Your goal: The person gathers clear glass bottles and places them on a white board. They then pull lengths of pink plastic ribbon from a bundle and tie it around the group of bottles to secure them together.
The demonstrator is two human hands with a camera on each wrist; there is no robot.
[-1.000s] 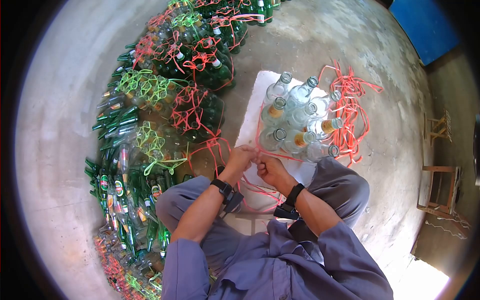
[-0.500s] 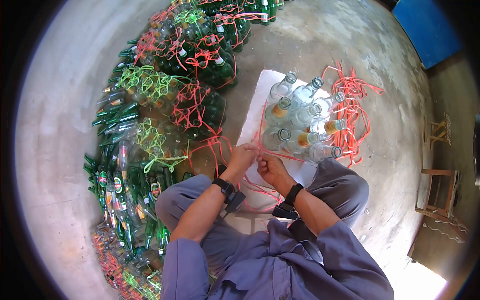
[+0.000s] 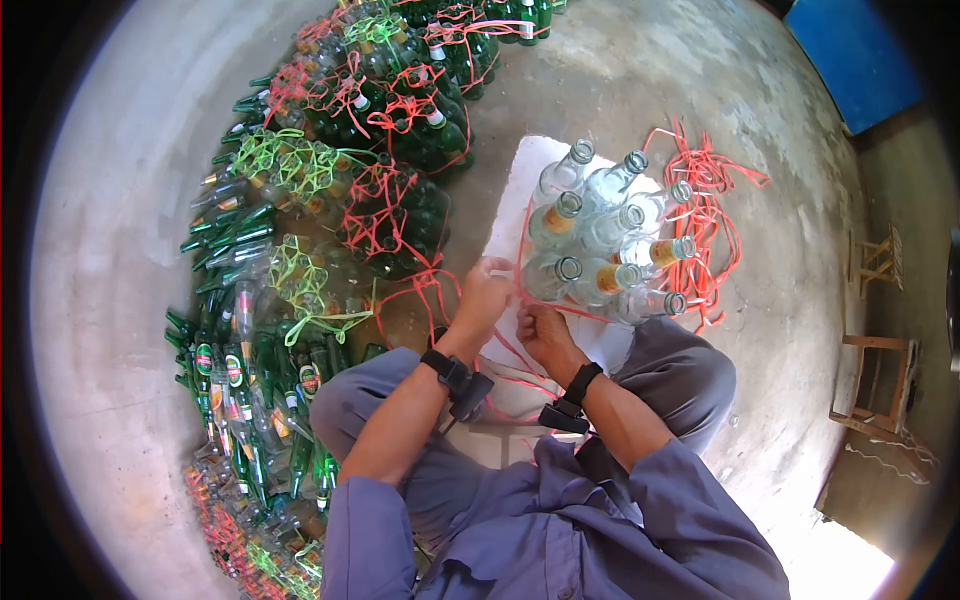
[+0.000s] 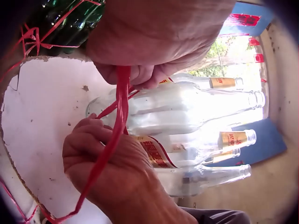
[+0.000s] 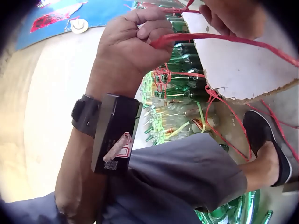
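Observation:
Several clear glass bottles stand upright in a tight cluster on a white board. Red plastic twine runs low around the cluster at its near left corner. My left hand grips the twine in curled fingers beside that corner, and a tail of it hangs down in the left wrist view. Just to the right and nearer the body, my right hand pinches the twine between thumb and fingers, close to the bottles' bases. In the right wrist view the left hand is closed in a fist around the twine.
A heap of loose red twine lies right of the board. Green bottles bundled in red and green twine crowd the left side. Bent knees flank the board. A small wooden stool stands at far right.
My left hand has moved slightly forward and left, apart from the right hand, drawing the twine with it. My right hand stays almost in place by the bottles' corner.

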